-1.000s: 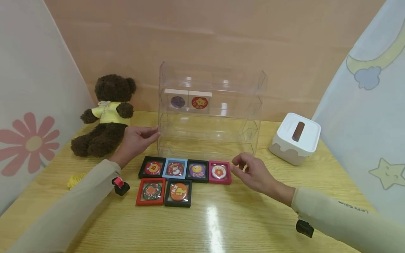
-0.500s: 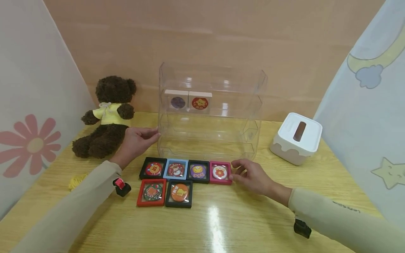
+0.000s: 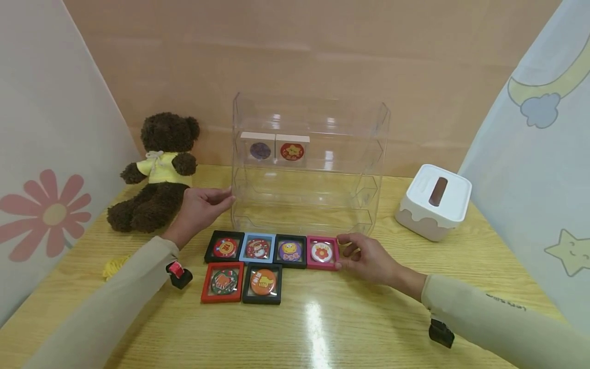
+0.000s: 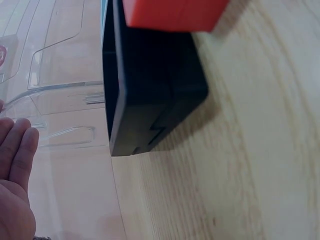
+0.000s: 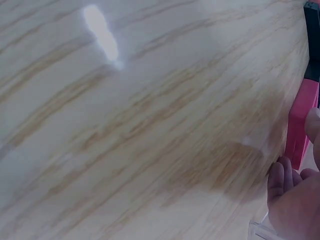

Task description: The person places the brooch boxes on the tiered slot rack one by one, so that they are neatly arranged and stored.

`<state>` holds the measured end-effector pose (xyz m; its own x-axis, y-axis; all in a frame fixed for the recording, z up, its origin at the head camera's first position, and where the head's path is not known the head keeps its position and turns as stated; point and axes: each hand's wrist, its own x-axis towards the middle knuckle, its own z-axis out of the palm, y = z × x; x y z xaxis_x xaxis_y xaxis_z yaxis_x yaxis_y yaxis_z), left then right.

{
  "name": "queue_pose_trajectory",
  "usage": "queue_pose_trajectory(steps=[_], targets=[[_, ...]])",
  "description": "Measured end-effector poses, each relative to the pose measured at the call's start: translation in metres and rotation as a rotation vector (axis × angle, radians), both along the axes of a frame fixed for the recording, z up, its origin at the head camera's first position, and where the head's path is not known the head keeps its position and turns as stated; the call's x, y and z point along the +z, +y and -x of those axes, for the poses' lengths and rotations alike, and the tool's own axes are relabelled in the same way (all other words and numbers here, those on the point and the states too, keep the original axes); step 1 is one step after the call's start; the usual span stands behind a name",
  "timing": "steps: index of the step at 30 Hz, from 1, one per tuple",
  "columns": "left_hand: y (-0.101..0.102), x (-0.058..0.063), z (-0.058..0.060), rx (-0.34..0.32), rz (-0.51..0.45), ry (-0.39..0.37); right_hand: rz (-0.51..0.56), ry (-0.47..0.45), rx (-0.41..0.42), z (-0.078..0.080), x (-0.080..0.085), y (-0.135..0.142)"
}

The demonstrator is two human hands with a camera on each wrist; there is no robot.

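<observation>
My left hand [image 3: 198, 207] is at the left side of a clear tiered display rack [image 3: 306, 220], its thumb and fingertips pinching the side edge. The left wrist view shows some of its fingers stretched out beside the clear plastic. With thumb and fingers, my right hand [image 3: 371, 259] grips the right end of a pink-framed badge [image 3: 322, 252], which lies flat on the table. Left of it in the same row lie a black-framed purple badge [image 3: 290, 251], a light-blue-framed badge [image 3: 257, 248] and a black-framed red badge [image 3: 225, 247].
Nearer me lie a red-framed badge [image 3: 223, 282] and a black-framed orange badge [image 3: 262, 283]. Two white-framed badges [image 3: 275, 148] stand on an upper rack tier. A brown teddy bear [image 3: 161, 174] sits left, near yellow yarn [image 3: 115, 266]. A white lidded box [image 3: 433, 202] stands right.
My right hand has moved slightly left and closed its thumb and fingers onto the pink frame. The left hand stays at the rack's edge; the head view has shifted a little.
</observation>
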<state>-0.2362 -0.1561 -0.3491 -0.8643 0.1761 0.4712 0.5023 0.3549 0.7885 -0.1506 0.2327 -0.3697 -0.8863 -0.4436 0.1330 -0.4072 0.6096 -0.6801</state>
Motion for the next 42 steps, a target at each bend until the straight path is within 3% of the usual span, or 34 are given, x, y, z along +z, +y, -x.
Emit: queue_pose_trajectory(steps=[21, 38, 42], targets=[[-0.0001, -0.0008, -0.0003, -0.005, -0.01, 0.003, -0.047, -0.134, 0.001, 0.0019, 0.0096, -0.0033], [-0.0005, -0.0025, -0.0001, 0.0, -0.006, 0.01, -0.001, -0.143, 0.016, 0.0015, 0.0064, -0.0002], [-0.0012, -0.0038, 0.0001, 0.003, 0.004, 0.02, 0.0, -0.104, 0.026, 0.0018, 0.0086, -0.0008]])
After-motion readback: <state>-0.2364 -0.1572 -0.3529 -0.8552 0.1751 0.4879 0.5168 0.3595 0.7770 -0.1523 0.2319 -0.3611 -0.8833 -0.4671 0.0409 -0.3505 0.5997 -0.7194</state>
